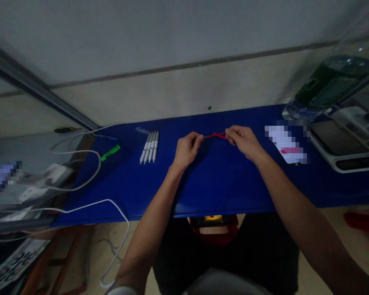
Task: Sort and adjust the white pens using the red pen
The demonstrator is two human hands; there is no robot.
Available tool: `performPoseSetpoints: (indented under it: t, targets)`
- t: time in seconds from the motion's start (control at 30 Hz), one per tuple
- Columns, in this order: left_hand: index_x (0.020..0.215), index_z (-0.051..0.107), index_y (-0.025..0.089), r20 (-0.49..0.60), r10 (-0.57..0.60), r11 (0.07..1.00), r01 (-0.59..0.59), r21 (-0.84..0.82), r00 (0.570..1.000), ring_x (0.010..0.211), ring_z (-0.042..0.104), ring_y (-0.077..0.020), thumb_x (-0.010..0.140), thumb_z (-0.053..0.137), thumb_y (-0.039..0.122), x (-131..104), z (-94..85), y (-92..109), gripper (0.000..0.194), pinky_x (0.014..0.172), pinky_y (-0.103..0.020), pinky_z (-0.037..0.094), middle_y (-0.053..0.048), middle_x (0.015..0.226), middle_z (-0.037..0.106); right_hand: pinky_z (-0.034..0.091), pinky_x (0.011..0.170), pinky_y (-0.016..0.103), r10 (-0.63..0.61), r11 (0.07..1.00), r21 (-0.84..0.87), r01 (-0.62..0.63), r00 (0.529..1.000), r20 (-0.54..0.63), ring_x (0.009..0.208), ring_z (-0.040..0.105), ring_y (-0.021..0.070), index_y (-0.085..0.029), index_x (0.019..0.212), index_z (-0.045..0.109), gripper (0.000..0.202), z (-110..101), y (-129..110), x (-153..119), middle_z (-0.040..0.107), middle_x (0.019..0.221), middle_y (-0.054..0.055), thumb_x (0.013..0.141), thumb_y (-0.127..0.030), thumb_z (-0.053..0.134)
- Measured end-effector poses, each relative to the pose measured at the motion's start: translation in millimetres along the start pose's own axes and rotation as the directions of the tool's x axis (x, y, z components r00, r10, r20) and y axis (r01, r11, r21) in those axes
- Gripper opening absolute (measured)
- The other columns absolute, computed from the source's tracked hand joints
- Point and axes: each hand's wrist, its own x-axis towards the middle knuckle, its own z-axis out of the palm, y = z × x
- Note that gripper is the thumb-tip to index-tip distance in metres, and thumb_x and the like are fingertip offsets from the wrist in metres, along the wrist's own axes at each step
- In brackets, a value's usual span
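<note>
Above the blue tabletop (pixel 221 176), a thin red band (pixel 218 135) runs between my two hands, with its strands crossing near the middle. My left hand (pixel 187 149) pinches the left end between thumb and forefinger. At the other end, my right hand (pixel 241 140) is closed on it, fingers bent inward; the part inside the grip is hidden. To the left of my left hand lie several white and grey pens (pixel 150 146), side by side in a neat row.
A green plastic piece (pixel 110 153) and a white cable (pixel 100 164) lie at the left. On the right are a blurred-out white packet (pixel 285 143), a grey-white device with a dark panel (pixel 335 137) and a large clear bottle (pixel 329 82). A wall (pixel 184 90) stands behind.
</note>
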Motion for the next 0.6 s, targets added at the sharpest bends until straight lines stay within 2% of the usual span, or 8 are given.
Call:
performPoseSetpoints:
  t: [0.13,0.33,0.43,0.6]
  targets:
    - [0.092,0.065,0.017,0.007,0.028,0.994,-0.028,0.104,1.0,0.059,0.051,-0.0117,0.101,0.045,0.043,-1.6,-1.7,4.4,0.034,0.057,-0.025,0.033,0.0,0.067,0.061,0.025,0.048,0.028,0.046,0.997,0.061,-0.046,0.999,-0.008,0.048,0.037,0.0091,-0.019,0.068,0.058,0.035,1.4,-1.6,-0.8,0.045,0.052,-0.003,0.088,-0.048,0.064]
    - [0.093,0.065,0.019,0.047,0.124,0.963,-0.131,0.234,0.991,0.069,0.054,-0.0153,0.103,0.043,0.044,-2.1,-4.6,6.1,0.035,0.064,-0.027,0.036,-0.003,0.076,0.06,0.026,0.047,0.027,0.075,0.984,0.161,-0.072,0.997,-0.013,0.046,0.036,0.009,-0.02,0.067,0.059,0.032,0.4,-1.9,-1.8,0.04,0.05,-0.004,0.087,-0.044,0.067]
    - [0.095,0.063,0.02,0.076,0.114,0.952,-0.13,0.277,0.991,0.074,0.054,-0.0173,0.103,0.04,0.044,-1.2,-4.2,3.7,0.035,0.068,-0.028,0.038,-0.004,0.077,0.058,0.028,0.047,0.028,0.052,0.992,0.121,-0.048,0.998,-0.03,0.047,0.038,0.0095,-0.02,0.069,0.062,0.033,-0.3,0.0,-0.9,0.044,0.052,-0.003,0.087,-0.047,0.067]
    - [0.098,0.06,0.019,0.141,0.141,0.956,-0.172,0.237,0.98,0.087,0.054,-0.0202,0.104,0.039,0.039,0.6,-1.1,0.8,0.03,0.078,-0.03,0.041,-0.005,0.084,0.061,0.031,0.05,0.027,-0.013,0.999,0.033,0.014,1.0,-0.017,0.052,0.042,0.01,-0.019,0.076,0.066,0.036,1.2,2.3,1.1,0.051,0.058,-0.002,0.088,-0.053,0.064]
